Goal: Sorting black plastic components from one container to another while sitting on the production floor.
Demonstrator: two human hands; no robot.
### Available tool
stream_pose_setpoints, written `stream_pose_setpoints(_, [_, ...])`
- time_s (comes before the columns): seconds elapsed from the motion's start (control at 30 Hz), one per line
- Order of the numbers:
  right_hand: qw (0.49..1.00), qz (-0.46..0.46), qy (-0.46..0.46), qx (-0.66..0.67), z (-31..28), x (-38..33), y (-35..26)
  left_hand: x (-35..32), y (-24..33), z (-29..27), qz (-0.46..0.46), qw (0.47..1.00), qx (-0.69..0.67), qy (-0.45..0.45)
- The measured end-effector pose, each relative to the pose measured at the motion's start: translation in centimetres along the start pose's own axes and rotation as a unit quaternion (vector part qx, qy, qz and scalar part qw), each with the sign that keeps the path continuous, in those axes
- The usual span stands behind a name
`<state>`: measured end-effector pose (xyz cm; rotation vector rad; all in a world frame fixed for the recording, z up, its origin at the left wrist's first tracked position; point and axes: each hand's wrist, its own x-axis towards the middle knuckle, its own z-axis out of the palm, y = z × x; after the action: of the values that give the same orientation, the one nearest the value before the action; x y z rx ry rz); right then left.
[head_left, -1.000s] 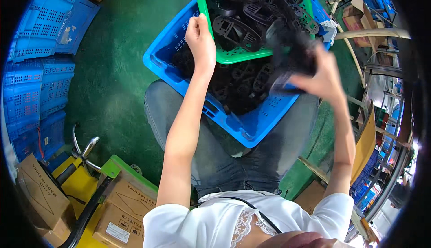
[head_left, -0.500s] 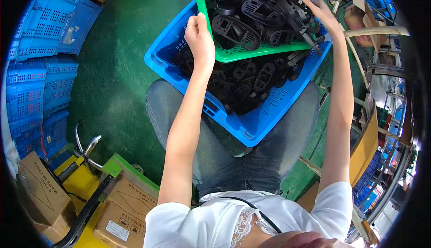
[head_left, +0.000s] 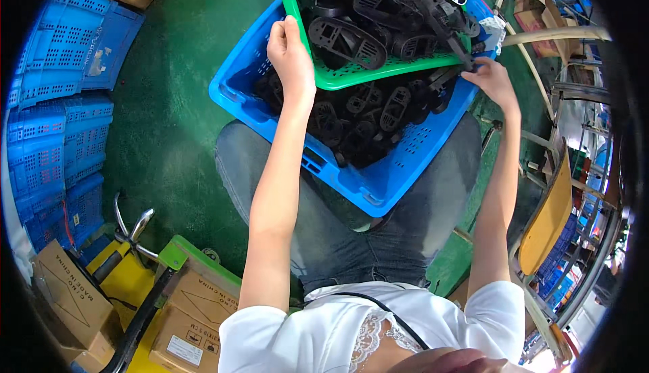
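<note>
A green plastic basket [head_left: 368, 76] full of black plastic parts [head_left: 347, 40], flat and oval with slots, rests tilted over a blue crate [head_left: 230, 92]. My left hand [head_left: 292, 59] is closed round the basket's left rim. My right hand [head_left: 495, 84] is at the basket's near right corner, its thumb and fingers pinched on the lower end of a long black bar-like part [head_left: 443, 32] that sticks out over the rim. More black parts [head_left: 365, 119] lie in the crate below, some of them hidden under the basket. The crate stands between my knees.
Stacked blue crates [head_left: 57, 126] line the left side. Cardboard boxes [head_left: 196, 305] sit on a yellow trolley [head_left: 145, 275] with black and green bars at lower left. A yellow board [head_left: 547, 228] and metal framing stand at right, with an open carton [head_left: 541, 21] beyond.
My right hand has come down from over the basket's far right side to its near right corner and closed on the long part's end. The basket has shifted slightly left; my left hand keeps its hold.
</note>
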<state>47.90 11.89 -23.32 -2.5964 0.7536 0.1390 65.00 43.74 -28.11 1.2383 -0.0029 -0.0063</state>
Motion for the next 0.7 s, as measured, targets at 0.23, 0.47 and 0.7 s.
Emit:
stream_pose_setpoints(0.23, [0.992, -0.017, 0.055, 0.113, 1.8, 1.3, -1.0, 0.0, -0.2, 0.3, -0.003, 1.000, -0.011, 0.003])
stream_pose_setpoints(0.47, [0.960, 0.012, 0.084, 0.265, 2.8, 2.4, 0.3, -0.1, -0.1, 0.5, 0.001, 1.000, -0.014, 0.004])
stream_pose_setpoints(0.7, [0.983, -0.034, -0.099, 0.153, 0.8, 4.3, 0.6, 0.1, 0.2, -0.6, 0.019, 1.000, 0.012, 0.012])
